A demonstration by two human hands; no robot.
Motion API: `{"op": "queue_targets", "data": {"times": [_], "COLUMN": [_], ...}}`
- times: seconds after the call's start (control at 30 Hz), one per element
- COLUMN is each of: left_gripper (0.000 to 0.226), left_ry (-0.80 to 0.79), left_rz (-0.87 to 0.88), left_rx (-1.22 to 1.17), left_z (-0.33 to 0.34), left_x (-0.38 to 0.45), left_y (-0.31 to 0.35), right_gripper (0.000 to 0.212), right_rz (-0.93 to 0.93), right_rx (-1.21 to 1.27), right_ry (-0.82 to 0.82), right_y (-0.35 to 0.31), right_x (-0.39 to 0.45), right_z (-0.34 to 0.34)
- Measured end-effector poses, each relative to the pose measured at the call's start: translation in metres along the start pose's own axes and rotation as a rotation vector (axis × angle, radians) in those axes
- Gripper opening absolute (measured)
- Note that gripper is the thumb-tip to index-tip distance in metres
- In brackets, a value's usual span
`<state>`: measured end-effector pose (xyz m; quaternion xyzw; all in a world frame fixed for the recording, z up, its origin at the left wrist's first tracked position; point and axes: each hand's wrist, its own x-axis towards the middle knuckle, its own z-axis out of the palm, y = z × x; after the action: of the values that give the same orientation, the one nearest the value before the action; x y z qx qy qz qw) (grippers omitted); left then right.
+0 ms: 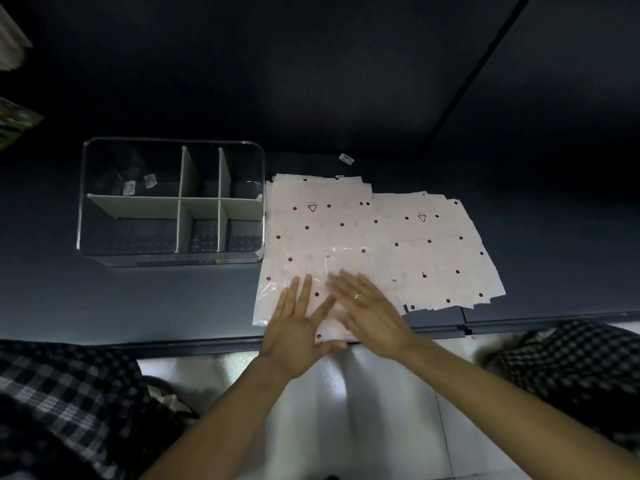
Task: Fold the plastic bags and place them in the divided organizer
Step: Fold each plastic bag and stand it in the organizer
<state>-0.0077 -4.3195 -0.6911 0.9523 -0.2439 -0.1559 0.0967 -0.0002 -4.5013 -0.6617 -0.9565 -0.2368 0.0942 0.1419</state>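
Note:
Several pale pink plastic bags (363, 233) with dark dots lie spread in overlapping layers on the dark table, right of centre. A clear divided organizer (171, 202) with pale partitions stands to their left. My left hand (298, 327) lies flat with straight, spread fingers on the near edge of the nearest bag. My right hand (367, 306), blurred and wearing a ring, is flat with straight fingers over the same bag just to the right, its fingers overlapping my left thumb side.
The dark table (138, 306) ends at a front edge just under my wrists. Checked fabric (69, 393) lies at both lower corners. A small white tag (346, 159) lies behind the bags. Two small labels sit in the organizer's far left compartment.

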Motion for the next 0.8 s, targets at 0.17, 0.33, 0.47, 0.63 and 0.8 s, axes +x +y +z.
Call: {"op": "queue_targets", "data": {"times": [0.17,0.33,0.47,0.63,0.8], "left_gripper": [0.089,0.092,0.086,0.066,0.059], "left_ry": [-0.045,-0.100,-0.100,-0.065,-0.064], "left_rz": [0.003,0.018,-0.013,-0.020,-0.016], "left_rx": [0.027,-0.004,-0.086,-0.104,-0.072], "left_z": [-0.009,-0.020,-0.024,-0.031,-0.037], "left_x": [-0.001,-0.003,-0.001,0.006,0.015], "left_y": [-0.003,-0.008,-0.008,-0.010,-0.013], "right_gripper": [0.066,0.068,0.040,0.026,0.031], "right_rz": [0.127,0.276,0.183,0.016,-0.110], "right_rx": [-0.185,-0.179,-0.196,-0.168,-0.415], "right_ry": [-0.156,-0.142,0.170,0.240,0.082], "right_y": [0.018,0.048,0.047,0.029,0.032], "right_x": [-0.034,-0.068,-0.058,-0.016,0.002], "right_z": [0.014,-0.003,-0.024,-0.025,-0.022]}}
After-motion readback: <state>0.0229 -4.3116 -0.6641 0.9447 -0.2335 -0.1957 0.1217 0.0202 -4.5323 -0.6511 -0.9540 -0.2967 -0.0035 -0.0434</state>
